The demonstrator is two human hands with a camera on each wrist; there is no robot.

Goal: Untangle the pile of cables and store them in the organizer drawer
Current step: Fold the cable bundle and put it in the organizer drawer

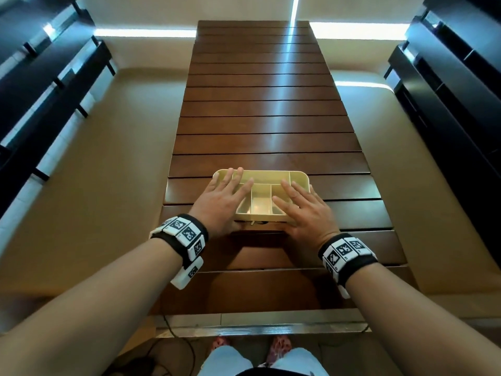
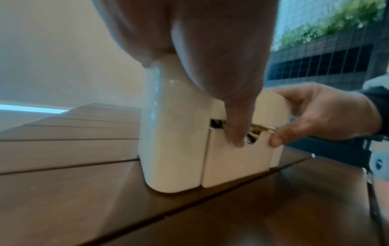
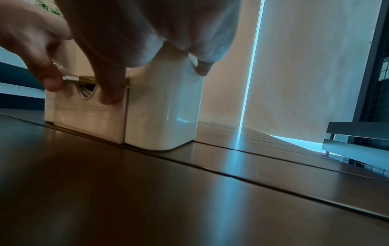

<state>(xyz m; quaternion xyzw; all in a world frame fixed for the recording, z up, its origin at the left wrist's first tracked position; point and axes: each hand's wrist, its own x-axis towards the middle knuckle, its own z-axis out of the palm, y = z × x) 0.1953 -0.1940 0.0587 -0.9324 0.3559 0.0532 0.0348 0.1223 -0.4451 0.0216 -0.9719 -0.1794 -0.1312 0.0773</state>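
A cream organizer (image 1: 298,176) sits on the near part of a long slatted table (image 1: 260,109). Its open top is split into compartments, and those in view between the hands look bare. The left hand (image 1: 221,200) lies flat over the left side, fingers straight and spread; the right hand (image 1: 302,210) lies the same way over the right side. Both thumbs reach down the near face and press on the drawer (image 2: 233,163) front, either side of its finger notch. The drawer is nearly flush with the body. White cables (image 3: 85,94) show coiled inside through the notch, and a white plug (image 3: 70,78) pokes out over the top edge by the left thumb.
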